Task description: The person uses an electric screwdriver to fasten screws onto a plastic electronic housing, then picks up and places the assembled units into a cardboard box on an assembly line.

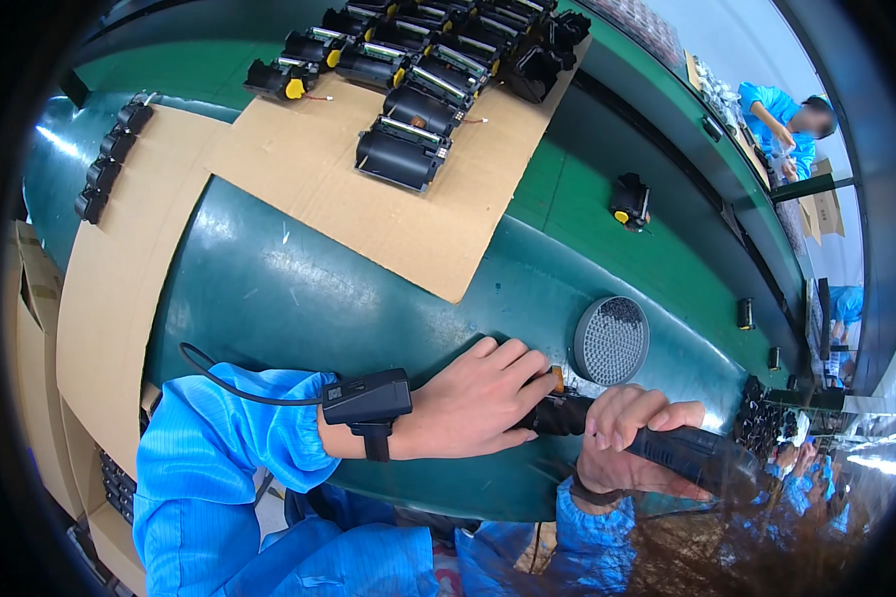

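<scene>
My left hand (478, 398) lies over the green bench, its fingers closed on the edge of a black part (558, 413) with a small orange-brown piece. Most of that part is hidden under the fingers. To its right, my right hand (622, 438) wraps round a black handheld tool with a ridged body (692, 458), which looks like an electric screwdriver. The tool's front end points left at the black part; whether they touch is hidden. Just beyond my hands sits a round grey dish (580, 348) with many small dark pieces, probably screws.
A cardboard sheet (368, 234) bears rows of black printer-like mechanisms (403, 149), some with yellow gears. More black units (105, 174) line the left cardboard. A lone unit (629, 202) rests on the green strip. A black box (368, 396) is strapped to my left wrist. A co-worker (782, 124) sits far right.
</scene>
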Tool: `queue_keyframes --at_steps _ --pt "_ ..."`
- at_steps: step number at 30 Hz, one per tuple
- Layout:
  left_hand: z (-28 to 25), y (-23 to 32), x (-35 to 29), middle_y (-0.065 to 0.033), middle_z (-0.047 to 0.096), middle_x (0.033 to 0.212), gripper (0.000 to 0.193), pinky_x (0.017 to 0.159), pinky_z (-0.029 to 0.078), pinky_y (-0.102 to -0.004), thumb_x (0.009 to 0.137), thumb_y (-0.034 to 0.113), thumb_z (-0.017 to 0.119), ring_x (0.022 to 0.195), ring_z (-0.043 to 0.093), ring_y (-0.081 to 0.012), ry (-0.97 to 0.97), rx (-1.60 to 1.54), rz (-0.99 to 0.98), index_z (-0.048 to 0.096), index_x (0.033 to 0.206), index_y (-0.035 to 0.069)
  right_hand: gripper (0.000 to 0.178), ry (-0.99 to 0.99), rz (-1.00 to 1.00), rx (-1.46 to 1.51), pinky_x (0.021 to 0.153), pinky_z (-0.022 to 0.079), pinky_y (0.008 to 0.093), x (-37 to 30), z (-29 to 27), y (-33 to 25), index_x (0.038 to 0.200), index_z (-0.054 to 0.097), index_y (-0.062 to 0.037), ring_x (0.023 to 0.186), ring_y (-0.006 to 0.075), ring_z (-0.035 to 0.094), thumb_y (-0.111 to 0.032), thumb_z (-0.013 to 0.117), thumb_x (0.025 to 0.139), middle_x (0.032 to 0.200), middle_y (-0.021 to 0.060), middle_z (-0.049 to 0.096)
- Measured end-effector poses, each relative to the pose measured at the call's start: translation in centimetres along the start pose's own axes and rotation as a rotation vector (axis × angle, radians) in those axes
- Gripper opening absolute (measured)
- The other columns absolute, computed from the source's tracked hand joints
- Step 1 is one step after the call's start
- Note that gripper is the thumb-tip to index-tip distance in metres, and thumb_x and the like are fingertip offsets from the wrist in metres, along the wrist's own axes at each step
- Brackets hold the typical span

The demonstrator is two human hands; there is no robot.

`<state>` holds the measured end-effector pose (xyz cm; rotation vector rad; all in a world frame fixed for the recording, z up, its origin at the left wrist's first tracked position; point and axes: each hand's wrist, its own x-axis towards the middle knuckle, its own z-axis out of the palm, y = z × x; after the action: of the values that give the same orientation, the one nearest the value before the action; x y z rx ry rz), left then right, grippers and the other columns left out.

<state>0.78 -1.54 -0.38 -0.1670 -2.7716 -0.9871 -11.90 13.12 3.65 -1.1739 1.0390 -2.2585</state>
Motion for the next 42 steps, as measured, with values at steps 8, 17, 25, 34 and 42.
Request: queue_keyframes --at_steps 8,17,25,34,42 --pt "-0.1 -0.1 0.0 -0.01 0.055 0.119 0.065 0.092 0.042 -0.0392 0.083 0.038 0.079 0.112 0.052 -0.0268 -0.001 -0.002 0.001 0.06 0.133 0.002 0.084 0.005 0.002 0.019 0.048 0.045 0.0341 -0.2 0.0 0.8 0.105 0.046 -0.0064 0.054 0.0187 0.052 -0.088 0.049 0.084 0.072 0.0074 0.054" --pt "-0.3 0.1 0.0 -0.0102 0.056 0.121 0.064 0.093 0.042 -0.0397 0.085 0.039 0.077 0.113 0.052 -0.0276 -0.019 -0.001 0.004 0.06 0.134 0.003 0.086 -0.032 -0.049 0.007 0.045 0.046 0.0338 -0.4 0.0 1.5 0.101 0.047 -0.0073 0.047 0.0184 0.052 -0.09 0.051 0.08 0.064 0.0055 0.052" --pt "-0.6 0.2 0.2 -0.0125 0.056 0.123 0.064 0.096 0.043 -0.0416 0.087 0.038 0.076 0.115 0.052 -0.0301 -0.02 0.012 0.001 0.059 0.134 0.0 0.082 0.111 -0.058 0.124 0.052 0.045 0.0334 -0.2 -0.8 -0.4 0.109 0.05 -0.0066 0.054 0.0198 0.05 -0.084 0.056 0.084 0.072 0.0071 0.054" --pt "-3.6 1.7 -0.7 -0.0113 0.055 0.126 0.059 0.1 0.046 -0.0412 0.079 0.023 0.084 0.116 0.055 -0.0318 0.124 -0.22 -0.039 0.061 0.129 0.004 0.077 0.385 -0.211 0.073 0.044 0.035 0.0267 0.1 -7.8 -3.5 0.107 0.052 -0.0071 0.049 0.0125 0.044 -0.082 0.049 0.091 0.067 0.0031 0.049" --pt "-13.2 2.4 -9.2 -0.012 0.05 0.132 0.053 0.1 0.048 -0.047 0.078 0.021 0.083 0.127 0.05 -0.035 0.102 0.344 -0.29 0.06 0.125 0.011 0.074 0.361 -0.213 0.021 0.047 0.038 0.0239 -2.1 -9.2 -4.1 0.106 0.051 -0.0041 0.053 0.012 0.046 -0.076 0.058 0.091 0.069 0.0028 0.048"
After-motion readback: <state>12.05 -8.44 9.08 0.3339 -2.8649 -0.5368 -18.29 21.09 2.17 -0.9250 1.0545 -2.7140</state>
